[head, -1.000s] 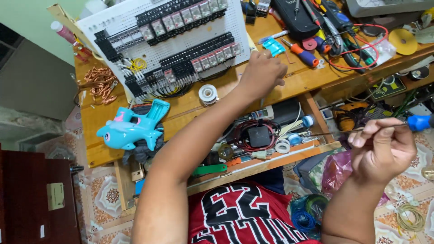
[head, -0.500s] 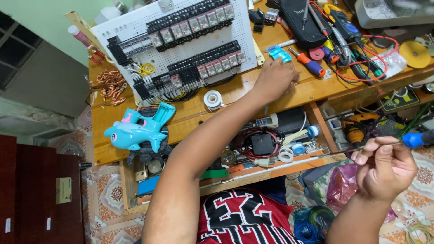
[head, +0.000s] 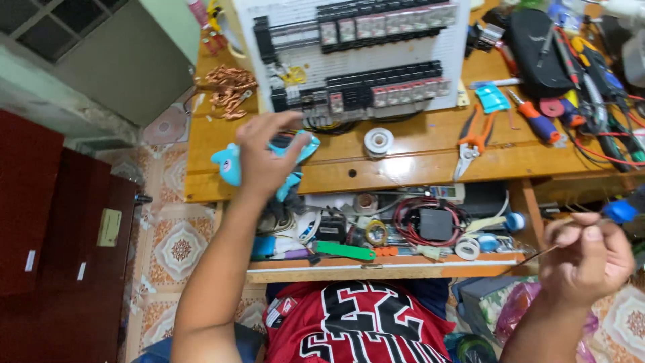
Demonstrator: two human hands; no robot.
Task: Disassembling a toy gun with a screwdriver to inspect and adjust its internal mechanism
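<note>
Screwdriver pinched in right hand, off the bench's front right corner, as before. Left hand pulled back from the pliers (fingers spread, empty), now over the blue toy near the front left edge.

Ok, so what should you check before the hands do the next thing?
1. Right hand is pinching the thin blue-handled tool: ok.
2. Left hand is open and holds nothing: ok.
3. Left hand is touching the blue toy beneath it: cannot tell.
4. Orange pliers lie flat on the wooden table, away from both hands: ok.
5. Shelf under the table is tidy: not ok, crowded with wires and tape rolls.
</note>
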